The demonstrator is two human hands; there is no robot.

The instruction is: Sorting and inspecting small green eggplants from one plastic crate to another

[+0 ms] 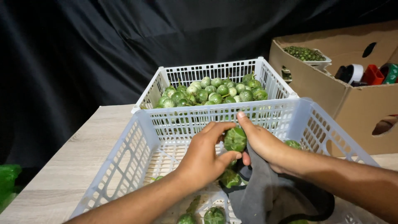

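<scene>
Wiping step: both hands, left (pixel 205 159) and right (pixel 265 143), closed around one eggplant (pixel 235 139) over the near basket (pixel 124 166), cloth (pixel 265 195) under right. Next needs a rub, firm grip.

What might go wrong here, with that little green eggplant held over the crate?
1. The eggplant is pinched only between fingertips of the left hand and right hand; it may slip and drop into the near crate.
2. The grey cloth hangs under the right hand and could cover or snag the eggplants lying below.
</scene>
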